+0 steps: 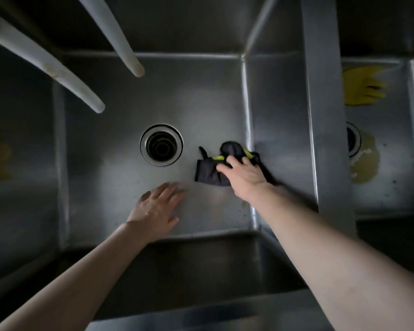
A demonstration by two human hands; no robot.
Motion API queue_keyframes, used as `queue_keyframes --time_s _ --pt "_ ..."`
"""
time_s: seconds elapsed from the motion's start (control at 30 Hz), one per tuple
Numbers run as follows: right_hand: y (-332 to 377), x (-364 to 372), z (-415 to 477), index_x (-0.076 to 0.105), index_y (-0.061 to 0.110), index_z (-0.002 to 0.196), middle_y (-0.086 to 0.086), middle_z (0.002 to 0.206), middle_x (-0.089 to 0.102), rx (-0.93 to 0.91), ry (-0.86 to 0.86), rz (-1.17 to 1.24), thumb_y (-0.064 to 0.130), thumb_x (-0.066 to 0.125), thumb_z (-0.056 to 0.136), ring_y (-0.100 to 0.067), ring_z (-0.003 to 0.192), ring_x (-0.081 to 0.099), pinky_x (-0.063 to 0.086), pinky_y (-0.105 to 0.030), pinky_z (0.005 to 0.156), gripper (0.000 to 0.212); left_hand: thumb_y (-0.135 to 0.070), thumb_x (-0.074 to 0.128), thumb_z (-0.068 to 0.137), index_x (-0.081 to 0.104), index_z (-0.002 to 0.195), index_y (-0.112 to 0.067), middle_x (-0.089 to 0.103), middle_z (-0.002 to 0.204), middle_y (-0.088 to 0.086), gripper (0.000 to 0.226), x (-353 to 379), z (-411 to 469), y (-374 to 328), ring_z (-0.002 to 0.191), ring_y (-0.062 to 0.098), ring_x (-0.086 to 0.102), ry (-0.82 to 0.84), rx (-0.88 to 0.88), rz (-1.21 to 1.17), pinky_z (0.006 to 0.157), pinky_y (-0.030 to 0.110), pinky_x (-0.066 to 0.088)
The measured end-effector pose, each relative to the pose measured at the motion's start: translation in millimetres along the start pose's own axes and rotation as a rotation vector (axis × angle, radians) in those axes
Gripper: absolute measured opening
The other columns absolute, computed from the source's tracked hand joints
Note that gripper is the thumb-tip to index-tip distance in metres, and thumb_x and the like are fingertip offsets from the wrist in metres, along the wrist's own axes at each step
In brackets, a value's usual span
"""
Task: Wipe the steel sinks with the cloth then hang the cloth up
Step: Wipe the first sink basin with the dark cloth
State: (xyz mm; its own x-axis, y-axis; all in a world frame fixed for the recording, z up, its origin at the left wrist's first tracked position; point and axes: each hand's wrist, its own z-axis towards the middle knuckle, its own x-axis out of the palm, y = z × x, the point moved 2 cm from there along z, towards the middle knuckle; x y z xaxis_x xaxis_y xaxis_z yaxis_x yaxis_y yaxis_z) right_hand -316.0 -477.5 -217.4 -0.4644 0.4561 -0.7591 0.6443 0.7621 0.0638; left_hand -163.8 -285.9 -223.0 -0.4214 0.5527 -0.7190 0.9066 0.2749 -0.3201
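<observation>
sink: the middle steel sink is filling most of the view, seen from straight above, its floor lying bare around the drain.
drain: the round drain is sitting near the centre of the floor.
cloth: the dark cloth with yellow-green trim is lying crumpled on the floor at about 3 o'clock from the drain, reaching against the right wall.
right hand: the right hand is pressing down on the cloth, fingers bent over its bunched top, palm covering its near right part.
left hand: the left hand is lying open with fingers spread and slightly blurred, at about 6 o'clock from the drain, holding nothing; contact with the floor cannot be told.
spouts: two pale faucet spouts are reaching in from 11 o'clock over the basin.
right sink: a second sink is showing at 3 o'clock beyond the divider, with a yellow glove on its floor and a yellowish puddle beside its own drain.
</observation>
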Motion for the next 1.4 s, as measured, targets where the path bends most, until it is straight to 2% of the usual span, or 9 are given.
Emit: queue_keyframes --time_s 0.1,0.2,0.4,0.57,0.8,1.03,1.2,1.33,1.4 --pt "11 29 -38 0.039 0.031 0.129 -0.003 0.135 0.031 -0.057 0.178 0.036 0.002 0.057 0.083 -0.036 0.11 0.042 0.044 -0.042 0.077 0.057 -0.046 0.048 0.091 0.003 0.149 -0.034 0.004 0.159 -0.008 0.075 0 -19 9 0.145 0.016 0.005 0.082 -0.005 -0.001 0.116 0.041 0.022" --pt "15 52 -60 0.044 0.032 0.12 -0.001 0.13 0.037 -0.064 0.312 0.137 0.004 0.056 0.083 -0.033 0.102 0.051 0.044 -0.037 0.08 0.048 -0.046 0.048 0.091 0.005 0.15 -0.033 0.011 0.158 -0.006 0.074 1 -34 21 0.144 0.016 0.011 0.142 -0.034 0.002 0.115 0.039 0.024" --pt "26 56 -54 0.051 0.036 0.118 0.001 0.119 0.047 -0.069 0.433 0.289 0.006 0.057 0.08 -0.029 0.105 0.056 0.04 -0.027 0.078 0.048 -0.048 0.042 0.093 0.002 0.15 -0.031 0.011 0.159 -0.005 0.072 0 -57 46 0.144 0.017 0.014 0.242 -0.089 0.046 0.113 0.036 0.028" --pt "91 48 -46 0.053 0.036 0.126 -0.003 0.126 0.052 -0.239 0.412 0.298 0.015 0.056 0.085 -0.026 0.116 0.053 0.038 -0.026 0.087 0.047 -0.049 0.044 0.092 0.004 0.15 -0.033 0.013 0.158 -0.006 0.072 5 -64 59 0.143 0.018 0.017 0.252 -0.118 0.003 0.109 0.038 0.033" --pt "177 54 -28 0.044 0.039 0.137 -0.004 0.144 0.04 -0.375 0.413 0.322 0.024 0.044 0.095 -0.031 0.126 0.044 0.038 -0.036 0.1 0.045 -0.042 0.042 0.094 0.006 0.15 -0.033 0.015 0.158 -0.005 0.067 -3 -64 57 0.142 0.019 0.019 0.208 -0.135 -0.08 0.111 0.04 0.032" --pt "132 47 -49 0.046 0.038 0.136 -0.009 0.144 0.043 -0.27 0.52 0.32 0.031 0.043 0.096 -0.03 0.127 0.045 0.038 -0.033 0.102 0.041 -0.041 0.043 0.094 0.016 0.147 -0.036 0.029 0.153 -0.005 0.06 -17 -86 42 0.138 0.021 0.027 0.212 -0.126 -0.17 0.11 0.044 0.032" --pt "98 31 -73 0.048 0.042 0.133 -0.002 0.144 0.045 -0.135 0.582 0.369 0.026 0.045 0.093 -0.024 0.127 0.044 0.035 -0.029 0.102 0.043 -0.044 0.039 0.096 0.015 0.148 -0.037 0.031 0.152 -0.005 0.057 -27 -100 24 0.138 0.022 0.028 0.222 -0.111 -0.158 0.109 0.042 0.031" --pt "109 9 -100 0.051 0.049 0.126 0.007 0.139 0.05 -0.15 0.526 0.44 0.03 0.047 0.091 -0.02 0.124 0.047 0.037 -0.031 0.101 0.039 -0.04 0.039 0.097 0.02 0.146 -0.038 0.036 0.149 -0.005 0.053 -37 -112 13 0.135 0.021 0.033 0.164 -0.09 -0.189 0.107 0.043 0.034" --pt "115 -11 -115 0.051 0.05 0.125 0.012 0.138 0.05 -0.188 0.518 0.474 0.03 0.046 0.093 -0.015 0.117 0.048 0.036 -0.027 0.095 0.038 -0.038 0.039 0.097 0.025 0.144 -0.038 0.039 0.147 -0.005 0.049 -43 -118 9 0.133 0.02 0.035 0.137 -0.057 -0.224 0.108 0.042 0.034"
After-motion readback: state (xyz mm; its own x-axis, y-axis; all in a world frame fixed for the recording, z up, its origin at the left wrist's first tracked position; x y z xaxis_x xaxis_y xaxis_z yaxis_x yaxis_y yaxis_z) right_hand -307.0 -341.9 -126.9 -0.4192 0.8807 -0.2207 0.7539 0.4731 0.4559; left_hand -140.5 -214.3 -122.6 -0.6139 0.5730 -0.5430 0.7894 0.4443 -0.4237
